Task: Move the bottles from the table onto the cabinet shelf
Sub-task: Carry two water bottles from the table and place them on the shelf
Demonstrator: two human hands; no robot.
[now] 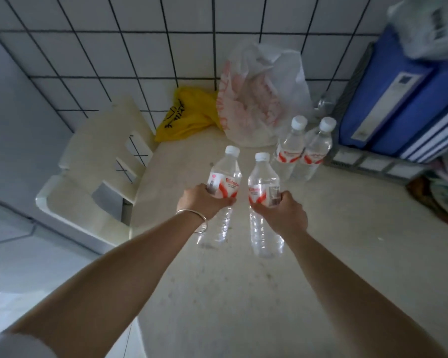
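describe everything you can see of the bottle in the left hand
The bottle in the left hand is clear plastic with a white screw cap, capped, and a white label with red swooshes and red lettering round its middle. Its ribbed lower body looks see-through. It is roughly upright, cap toward the wall, over the pale table. The left hand grips it at the label, fingers wrapped round. Whether its base touches the table is unclear.

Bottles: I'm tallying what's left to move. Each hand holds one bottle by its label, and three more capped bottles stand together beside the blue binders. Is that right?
Not quite. The head view shows two capped bottles, not three, standing together beside the blue binders. The rest holds: the left hand grips one bottle at its label, the right hand the other.
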